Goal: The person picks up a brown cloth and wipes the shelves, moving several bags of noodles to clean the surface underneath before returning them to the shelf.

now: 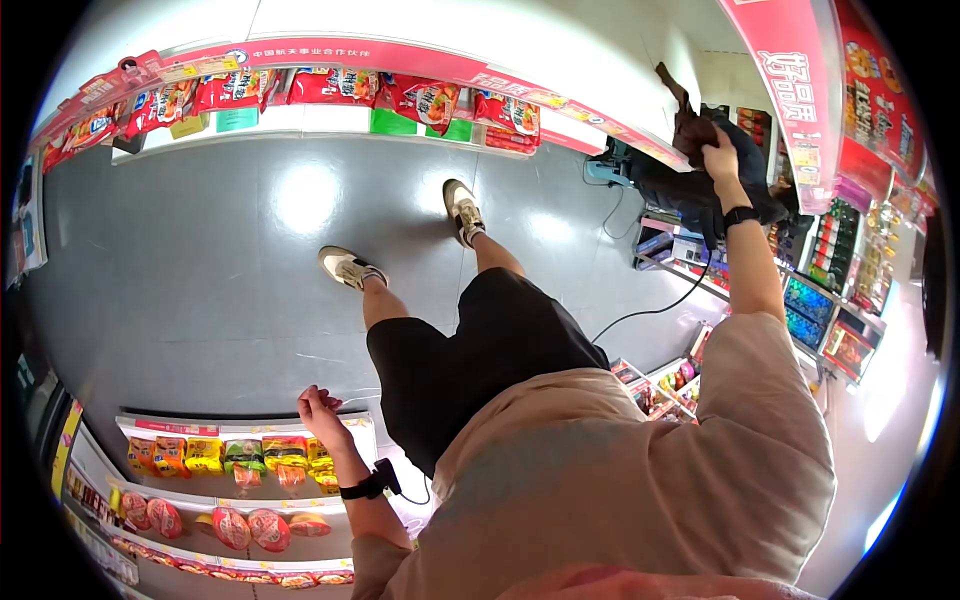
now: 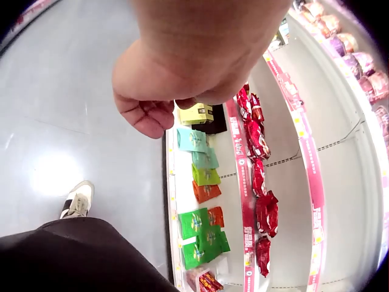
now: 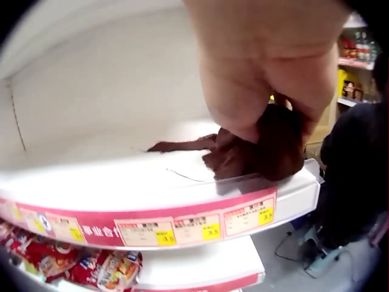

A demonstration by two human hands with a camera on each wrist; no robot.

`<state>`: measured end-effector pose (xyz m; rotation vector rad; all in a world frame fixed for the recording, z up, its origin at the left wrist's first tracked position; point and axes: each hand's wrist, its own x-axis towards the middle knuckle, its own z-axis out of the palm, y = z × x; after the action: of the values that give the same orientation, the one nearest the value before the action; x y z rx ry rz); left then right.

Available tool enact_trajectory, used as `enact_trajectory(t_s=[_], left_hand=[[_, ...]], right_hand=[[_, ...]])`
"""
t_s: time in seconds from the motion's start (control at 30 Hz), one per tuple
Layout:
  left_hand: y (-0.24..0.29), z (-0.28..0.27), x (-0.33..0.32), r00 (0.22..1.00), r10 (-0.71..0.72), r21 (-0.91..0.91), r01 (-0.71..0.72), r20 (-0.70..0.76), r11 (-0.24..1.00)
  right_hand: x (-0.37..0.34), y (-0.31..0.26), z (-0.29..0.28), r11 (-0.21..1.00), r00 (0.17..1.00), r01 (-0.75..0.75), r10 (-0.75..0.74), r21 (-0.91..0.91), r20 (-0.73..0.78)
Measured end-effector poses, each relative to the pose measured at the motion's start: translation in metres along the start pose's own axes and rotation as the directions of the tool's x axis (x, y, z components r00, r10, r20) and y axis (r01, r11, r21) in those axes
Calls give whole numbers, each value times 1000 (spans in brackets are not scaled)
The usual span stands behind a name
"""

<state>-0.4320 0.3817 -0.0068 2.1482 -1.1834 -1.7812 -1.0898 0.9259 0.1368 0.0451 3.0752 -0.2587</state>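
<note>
A dark brown cloth (image 3: 234, 155) lies bunched on the white shelf (image 3: 121, 173) close to its right end, one thin tail trailing left. My right hand (image 1: 722, 160) grips the cloth from above; in the right wrist view the hand (image 3: 267, 79) hides part of it. My left hand (image 1: 320, 410) hangs low beside my body, its fingers loosely curled and nothing held. In the left wrist view that hand (image 2: 164, 91) is above the floor, near the shelf edge with green and teal packets (image 2: 193, 140).
Red noodle packets (image 1: 335, 86) line the shelf below the cloth. Behind me stand shelves with yellow packs (image 1: 204, 456) and bowls (image 1: 230, 527). A person in dark clothes (image 3: 355, 170) is past the shelf's right end. A black cable (image 1: 660, 311) curves above the floor.
</note>
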Motion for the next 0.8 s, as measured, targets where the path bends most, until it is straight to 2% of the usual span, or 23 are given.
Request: enact_trajectory(t_s=[0.03,0.07,0.13,0.2,0.27,0.3,0.33,0.37,0.43,0.5,0.53,0.63,0.67,0.73,0.8], left_hand=[[-1,-4,0,1000,10,6,-10,5,1000],[-1,-7,0,1000,24,10,-24,12,1000],[-1,-11,0,1000,5,5,-5,5,1000],[0,-13,-3,1000,5,9,-5,4,1000],[-2,-15,-1,1000,-19,25,19,8,1000],[-4,-15,2,1000,-20,26,19,13,999],[-6,-14,5,1000,-21,31,21,20,999],[-1,-10,2,999,-24,48,22,33,999],[4,-2,5,997,11,68,-17,77,998],[17,9,1,994,47,78,-55,103,995],[25,13,-1,993,66,84,-74,101,994],[38,17,-2,989,128,79,-134,77,988],[40,13,-1,987,147,75,-152,67,986],[33,0,7,980,196,82,-197,20,977],[18,-18,18,980,194,82,-190,-53,978]], right_hand=[[-5,4,7,997,993,-70,66,39,94],[-16,-24,5,982,968,-185,188,-36,164],[-15,-59,0,967,950,-142,194,-213,246],[1,-63,6,992,914,90,-45,-93,404],[-38,-177,-8,1000,871,6,8,-27,491],[-44,-197,2,988,854,149,-145,34,500],[-41,-213,18,938,835,345,-326,40,444],[-26,-216,52,544,544,839,-839,-1,18],[-52,-313,47,760,677,588,-649,275,348],[-59,-370,74,608,571,758,-793,235,211],[-58,-383,87,480,476,868,-877,124,64],[-52,-383,79,567,576,713,-809,412,115],[-63,-378,44,766,751,324,-565,555,342],[-31,-298,40,709,864,265,-475,653,166],[20,-206,29,710,950,262,-309,653,-45]])
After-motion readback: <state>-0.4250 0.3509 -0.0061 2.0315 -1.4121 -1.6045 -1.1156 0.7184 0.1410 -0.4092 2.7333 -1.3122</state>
